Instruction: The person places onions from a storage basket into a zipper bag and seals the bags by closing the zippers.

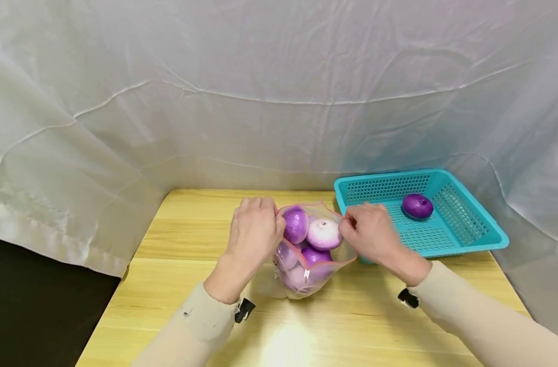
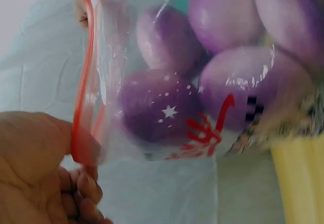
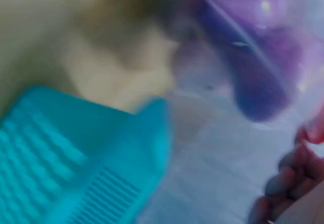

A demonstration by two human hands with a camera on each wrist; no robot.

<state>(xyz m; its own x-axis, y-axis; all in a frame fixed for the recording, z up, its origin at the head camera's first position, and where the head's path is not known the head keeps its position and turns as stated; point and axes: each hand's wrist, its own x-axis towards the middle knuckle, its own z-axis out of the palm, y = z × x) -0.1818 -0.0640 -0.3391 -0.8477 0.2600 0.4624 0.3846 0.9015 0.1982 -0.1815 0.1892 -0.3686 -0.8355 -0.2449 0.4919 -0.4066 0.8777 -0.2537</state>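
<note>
A clear zip bag point(image 1: 317, 278) with a red-edged mouth holds several purple onions point(image 1: 296, 224). Its mouth gapes upward between my two hands. My left hand point(image 1: 257, 229) pinches the left end of the rim; in the left wrist view the thumb and curled fingers point(image 2: 87, 186) meet at the red zip strip point(image 2: 81, 107). On the opposite end, my right hand point(image 1: 372, 232) grips the rim with curled fingers, just in front of the basket's left side. Through the plastic, onions point(image 2: 255, 85) show with red lettering and white stars printed over them. The right wrist view is blurred.
A turquoise plastic basket point(image 1: 471, 250) stands at the right of the wooden table point(image 1: 178, 285), with a single purple onion point(image 1: 417, 206) inside. Pale grey cloth point(image 1: 260, 132) hangs behind the table and along its sides.
</note>
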